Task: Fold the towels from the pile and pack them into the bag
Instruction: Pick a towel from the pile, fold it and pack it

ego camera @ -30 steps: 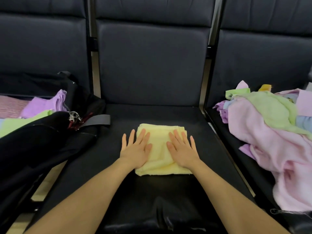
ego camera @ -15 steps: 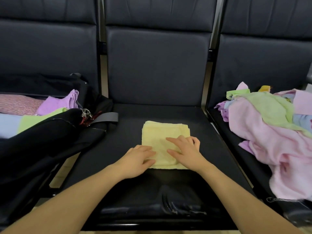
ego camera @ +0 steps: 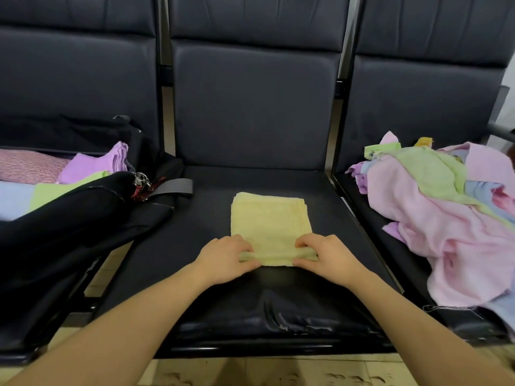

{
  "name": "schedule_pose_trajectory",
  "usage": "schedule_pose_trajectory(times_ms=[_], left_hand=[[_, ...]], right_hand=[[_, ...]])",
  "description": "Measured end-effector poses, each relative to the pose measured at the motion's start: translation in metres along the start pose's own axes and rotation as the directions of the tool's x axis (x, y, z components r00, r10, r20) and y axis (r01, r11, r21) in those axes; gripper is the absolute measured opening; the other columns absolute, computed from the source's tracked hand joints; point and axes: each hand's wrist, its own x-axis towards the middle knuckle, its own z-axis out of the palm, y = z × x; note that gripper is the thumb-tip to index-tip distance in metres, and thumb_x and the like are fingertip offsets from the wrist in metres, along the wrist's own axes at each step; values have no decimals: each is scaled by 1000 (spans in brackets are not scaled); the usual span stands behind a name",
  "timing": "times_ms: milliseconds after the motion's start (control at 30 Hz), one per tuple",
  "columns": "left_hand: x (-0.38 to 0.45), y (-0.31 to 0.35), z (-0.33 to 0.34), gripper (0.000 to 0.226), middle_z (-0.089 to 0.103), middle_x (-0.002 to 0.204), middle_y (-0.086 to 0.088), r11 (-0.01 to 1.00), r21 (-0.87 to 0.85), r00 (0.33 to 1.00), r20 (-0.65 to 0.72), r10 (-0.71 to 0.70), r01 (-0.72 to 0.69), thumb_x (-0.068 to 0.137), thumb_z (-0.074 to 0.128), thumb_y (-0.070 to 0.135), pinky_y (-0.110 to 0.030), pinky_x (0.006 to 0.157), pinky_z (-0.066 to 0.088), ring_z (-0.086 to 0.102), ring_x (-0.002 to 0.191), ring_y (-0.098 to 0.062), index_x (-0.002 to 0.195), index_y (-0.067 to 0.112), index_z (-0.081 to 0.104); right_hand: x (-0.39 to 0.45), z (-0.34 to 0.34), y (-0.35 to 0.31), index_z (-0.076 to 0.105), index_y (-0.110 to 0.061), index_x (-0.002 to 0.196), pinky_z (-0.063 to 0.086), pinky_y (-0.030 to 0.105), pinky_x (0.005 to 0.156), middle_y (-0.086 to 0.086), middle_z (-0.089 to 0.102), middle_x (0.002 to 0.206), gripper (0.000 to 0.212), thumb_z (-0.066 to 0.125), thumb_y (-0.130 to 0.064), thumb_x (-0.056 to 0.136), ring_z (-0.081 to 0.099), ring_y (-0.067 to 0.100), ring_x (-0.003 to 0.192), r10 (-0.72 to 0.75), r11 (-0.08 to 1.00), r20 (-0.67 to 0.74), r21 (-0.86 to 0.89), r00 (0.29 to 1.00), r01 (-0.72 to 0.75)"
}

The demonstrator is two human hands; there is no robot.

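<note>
At nine o'clock, on the left seat, the black bag (ego camera: pixel 83 215) lies unzipped with its mouth toward the person, presumably so folded pieces can slide straight in. Inside it sit packed towels (ego camera: pixel 55 174) in pink, purple, green and pale blue; the frame's left edge cuts them off, so how full the bag is cannot be judged. A grey strap (ego camera: pixel 174 188) with a metal clasp trails from it onto the middle seat (ego camera: pixel 278 296).

At the centre, the yellow towel (ego camera: pixel 269 218) lies flat on the middle seat, already folded into a neat rectangle. The left hand (ego camera: pixel 223 260) pinches its near left corner, thumb under the edge and fingers curled on top. The right hand (ego camera: pixel 326 259) pinches the near right corner the same way. Between them the near edge is raised into a small ridge. Taking both corners together likely keeps the layers aligned, either for one more fold away from the body or for lifting the towel whole. The fingertips are tucked into the cloth, so how many layers they hold is unclear.

At three o'clock, on the right seat, the pile (ego camera: pixel 446 218) of unfolded towels lies heaped within easy reach. Pink dominates, with green, blue and purple tangled in. It runs past the right edge, and its count cannot be told.
</note>
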Motion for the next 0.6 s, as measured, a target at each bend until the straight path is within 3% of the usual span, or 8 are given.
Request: schedule_pose_trajectory(times_ms=[133,300,367,500,600], left_hand=[[5,1,3,47,53,125,9,1000,-3,1000,0,-15,15,90,45,62,-33,95,35,49,114,-14,120,28,60],[8,5,5,50,53,115,10,1000,-2,999,-36,-21,21,88,42,66,-30,92,26,43,107,-12,114,29,63],[8,6,6,54,53,114,10,1000,7,998,-51,-21,21,87,40,69,-30,92,24,42,107,-12,112,28,64],[7,9,6,60,54,109,12,996,-42,993,-91,-78,75,80,41,76,-32,91,23,42,106,-11,110,29,62],[7,10,8,55,52,107,14,987,-126,989,-102,-110,97,77,52,74,-33,92,24,42,106,-11,109,29,58]], right_hand=[[1,8,2,57,-32,114,18,30,93,-18,51,117,29,57,-48,90,45,3,106,0,998,28,-68,1000,2],[7,7,-3,63,-26,111,11,30,92,-15,50,110,22,49,-37,98,43,5,99,-44,982,60,-181,997,54],[8,5,-2,61,-28,99,13,31,99,-18,50,98,13,50,-35,98,43,2,92,-33,997,9,-76,999,34],[6,1,-3,53,-33,86,14,23,91,-17,56,91,14,48,-32,100,37,-8,91,30,985,-109,174,994,-10],[7,1,-3,55,-35,87,16,23,88,-14,61,92,15,47,-36,99,38,7,98,100,972,-105,223,989,-75]])
